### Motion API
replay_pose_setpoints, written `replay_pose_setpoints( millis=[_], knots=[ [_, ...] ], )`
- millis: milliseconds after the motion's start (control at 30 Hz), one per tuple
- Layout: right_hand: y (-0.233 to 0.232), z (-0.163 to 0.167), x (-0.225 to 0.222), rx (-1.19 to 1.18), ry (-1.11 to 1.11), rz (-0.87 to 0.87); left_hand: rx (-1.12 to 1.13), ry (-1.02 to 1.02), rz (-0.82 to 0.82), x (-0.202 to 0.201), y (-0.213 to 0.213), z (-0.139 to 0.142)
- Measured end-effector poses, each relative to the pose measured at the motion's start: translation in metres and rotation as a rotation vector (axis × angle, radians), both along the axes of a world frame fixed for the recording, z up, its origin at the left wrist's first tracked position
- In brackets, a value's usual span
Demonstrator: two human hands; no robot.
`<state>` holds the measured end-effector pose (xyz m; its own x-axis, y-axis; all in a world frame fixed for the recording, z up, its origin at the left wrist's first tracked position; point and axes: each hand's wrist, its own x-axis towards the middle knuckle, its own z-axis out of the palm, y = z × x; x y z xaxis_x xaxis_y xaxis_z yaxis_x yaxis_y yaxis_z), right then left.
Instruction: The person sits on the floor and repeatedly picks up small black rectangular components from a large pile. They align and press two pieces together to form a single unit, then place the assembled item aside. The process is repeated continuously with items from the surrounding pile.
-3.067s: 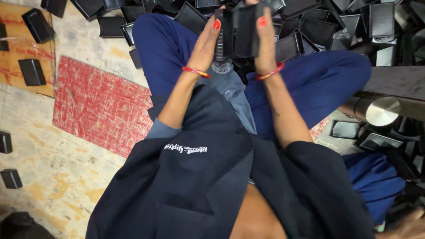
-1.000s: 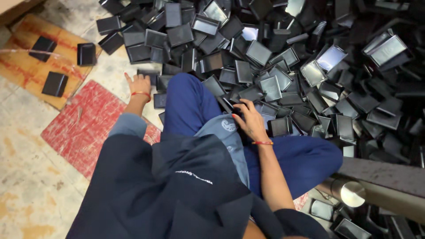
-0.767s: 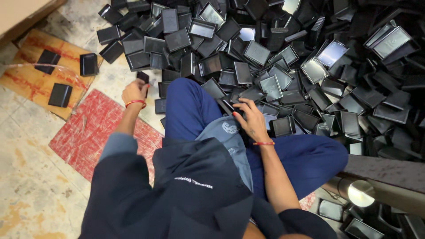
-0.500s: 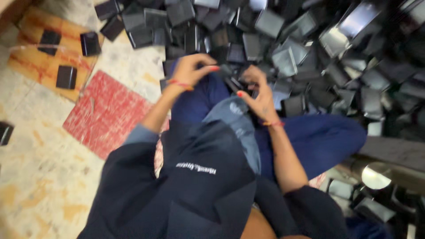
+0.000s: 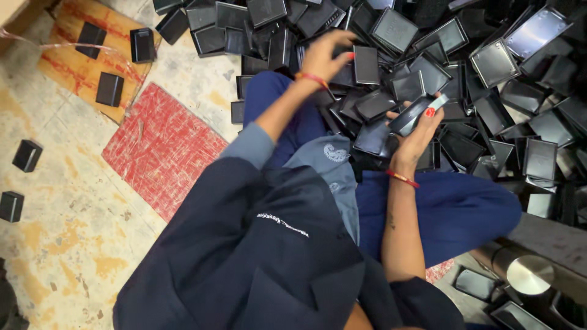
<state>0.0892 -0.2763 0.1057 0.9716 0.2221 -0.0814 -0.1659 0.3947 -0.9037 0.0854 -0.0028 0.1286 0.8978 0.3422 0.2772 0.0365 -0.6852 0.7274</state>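
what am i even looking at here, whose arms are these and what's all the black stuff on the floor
This is one picture from a camera worn on a person's head, looking straight down, so the arms are the wearer's own. There is no machine, only two bare hands. The person sits on the floor in a dark jacket and blue trousers.

The black stuff is a big heap of shallow black trays, small rectangular box halves piled loosely in front of the knees. The right hand holds one black tray up at an angle. The left hand reaches into the heap, fingers spread over the pieces; whether it grips one cannot be told.

To the left lie a red mat, a sheet of cardboard with a few closed black boxes on it, and two more boxes on the bare floor.
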Motion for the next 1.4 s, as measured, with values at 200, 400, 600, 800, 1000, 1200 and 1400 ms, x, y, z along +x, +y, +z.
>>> replay_pose_setpoints(
  millis=[200, 400, 600, 800, 1000, 1200, 1400],
  knots=[
    [0.008, -0.002, -0.001, -0.133, -0.266, 0.061, 0.62, 0.248, 0.147, 0.007, 0.052, -0.012],
    [0.007, 0.03, -0.021, -0.025, -0.212, 0.174, 0.363, 0.21, -0.242, -0.037, -0.001, 0.038],
    [0.018, 0.059, -0.031, -0.107, -0.413, 0.31, 0.14, 0.079, -0.49, -0.083, -0.067, 0.063],
    [0.02, 0.039, -0.035, -0.138, -0.291, 0.395, -0.026, 0.189, -0.401, -0.111, -0.067, 0.062],
    [0.028, 0.02, -0.037, 0.056, -0.029, 0.529, -0.192, 0.103, -0.221, -0.139, -0.067, 0.045],
    [0.033, 0.004, -0.055, 0.231, 0.288, 0.568, -0.931, -0.262, 0.063, -0.119, -0.095, -0.014],
    [0.048, -0.006, -0.066, 0.326, 0.322, 0.362, -0.804, -0.343, 0.412, -0.093, -0.154, -0.065]
  ],
)
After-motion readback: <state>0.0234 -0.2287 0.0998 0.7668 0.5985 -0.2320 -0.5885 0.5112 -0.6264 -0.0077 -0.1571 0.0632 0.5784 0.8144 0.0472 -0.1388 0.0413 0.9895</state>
